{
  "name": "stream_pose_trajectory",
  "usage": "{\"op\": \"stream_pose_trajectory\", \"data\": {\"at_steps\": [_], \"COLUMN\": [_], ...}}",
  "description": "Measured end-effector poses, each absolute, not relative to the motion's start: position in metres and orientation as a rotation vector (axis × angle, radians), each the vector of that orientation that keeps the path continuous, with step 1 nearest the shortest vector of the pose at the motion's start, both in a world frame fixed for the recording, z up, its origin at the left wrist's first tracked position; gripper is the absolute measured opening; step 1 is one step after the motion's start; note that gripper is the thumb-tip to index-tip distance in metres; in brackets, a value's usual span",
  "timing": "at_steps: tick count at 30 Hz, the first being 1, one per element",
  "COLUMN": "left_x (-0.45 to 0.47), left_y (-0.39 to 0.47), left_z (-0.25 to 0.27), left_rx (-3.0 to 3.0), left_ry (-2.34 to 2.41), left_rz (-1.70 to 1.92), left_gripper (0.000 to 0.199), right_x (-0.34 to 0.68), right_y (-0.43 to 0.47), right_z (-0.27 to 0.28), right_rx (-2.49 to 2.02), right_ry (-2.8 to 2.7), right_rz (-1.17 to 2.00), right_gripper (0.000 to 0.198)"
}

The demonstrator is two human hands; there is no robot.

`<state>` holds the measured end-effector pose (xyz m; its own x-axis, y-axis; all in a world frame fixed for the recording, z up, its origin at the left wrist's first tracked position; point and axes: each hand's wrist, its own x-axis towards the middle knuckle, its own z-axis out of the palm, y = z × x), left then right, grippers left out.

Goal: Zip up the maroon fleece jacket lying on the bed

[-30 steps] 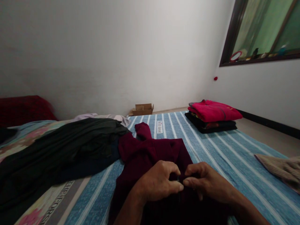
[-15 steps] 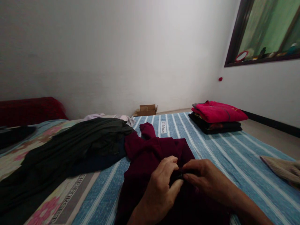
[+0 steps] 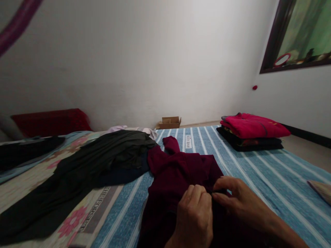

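A maroon garment (image 3: 176,172) lies spread on the bed, one sleeve pointing toward the far end. My left hand (image 3: 195,213) is closed, its curled fingers gripping the garment's cloth near the middle. Close beside it, my right hand (image 3: 236,198) pinches the same garment between thumb and forefinger, at a dark edge. The fingertips of both hands almost meet. Exactly which part of the garment they hold is too dark to make out. The lower part of the garment sinks into shadow beneath my wrists.
The bed has a blue-and-white striped sheet (image 3: 124,210). To the left sprawls a dark green garment (image 3: 85,168). Folded clothes (image 3: 254,129), pink over black, are stacked at the far right. Past the bed's far edge sits a cardboard box (image 3: 169,123). A beige cloth (image 3: 322,189) shows at right.
My left hand has gone from a looser grip, thumb apart, to curled fingers on the garment. My right hand keeps its pinch. The view has turned slightly left.
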<state>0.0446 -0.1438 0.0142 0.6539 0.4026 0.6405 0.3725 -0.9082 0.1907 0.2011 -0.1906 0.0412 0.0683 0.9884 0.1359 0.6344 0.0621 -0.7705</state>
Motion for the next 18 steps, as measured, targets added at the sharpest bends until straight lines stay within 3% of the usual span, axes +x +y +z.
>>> {"op": "stream_pose_trajectory", "data": {"at_steps": [8, 18], "left_x": [0.048, 0.053], "left_y": [-0.147, -0.156], "left_z": [0.014, 0.025], "left_rx": [2.722, 2.397], "left_ry": [0.843, 1.14], "left_rz": [1.001, 0.752], "left_gripper": [0.015, 0.015], "right_x": [0.198, 0.197], "right_y": [-0.191, -0.193], "right_z": [0.039, 0.041], "right_rx": [-1.556, -1.565], "right_ry": [-1.521, -1.508], "right_rz": [0.893, 0.92], "right_gripper": [0.017, 0.016]}}
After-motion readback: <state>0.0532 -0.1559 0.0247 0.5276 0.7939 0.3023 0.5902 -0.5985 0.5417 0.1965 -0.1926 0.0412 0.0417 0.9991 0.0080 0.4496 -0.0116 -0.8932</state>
